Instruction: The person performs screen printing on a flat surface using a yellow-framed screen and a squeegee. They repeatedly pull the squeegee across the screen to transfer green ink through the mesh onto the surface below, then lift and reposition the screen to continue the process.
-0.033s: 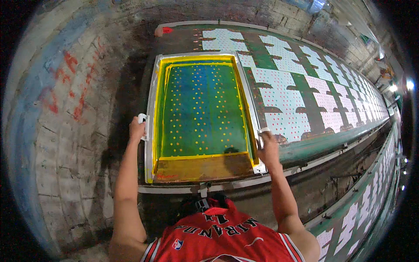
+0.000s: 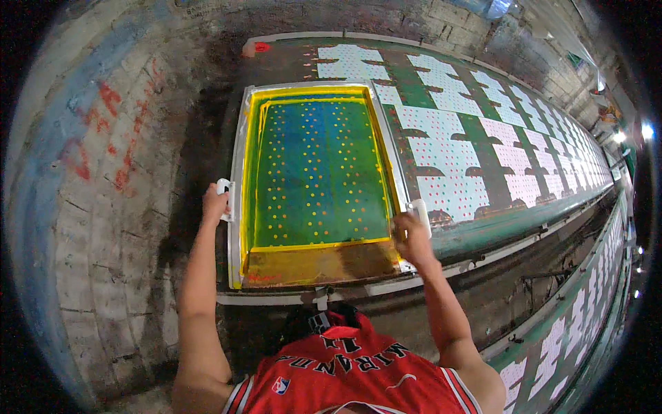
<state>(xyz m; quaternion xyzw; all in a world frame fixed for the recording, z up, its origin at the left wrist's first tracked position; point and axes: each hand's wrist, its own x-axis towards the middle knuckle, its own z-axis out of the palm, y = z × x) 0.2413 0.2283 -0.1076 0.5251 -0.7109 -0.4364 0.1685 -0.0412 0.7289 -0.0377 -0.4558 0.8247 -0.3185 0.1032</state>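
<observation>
A large metal-framed printing screen (image 2: 314,176) lies flat on the near end of a long green table (image 2: 483,228). Its mesh is green-blue with many small dots, edged in yellow, with a brownish strip along its near side. My left hand (image 2: 214,205) is closed around a white handle (image 2: 225,188) on the frame's left rail. On the right rail, my right hand (image 2: 412,238) grips a matching white handle (image 2: 420,208). Both arms reach forward from my red jersey at the bottom.
White cut fabric pieces (image 2: 441,155) with small dots lie in rows along the table to the far right. A paint-stained brick wall (image 2: 89,172) stands close on the left. A second long table (image 2: 586,303) runs parallel at lower right. A red object (image 2: 261,47) sits at the table's far corner.
</observation>
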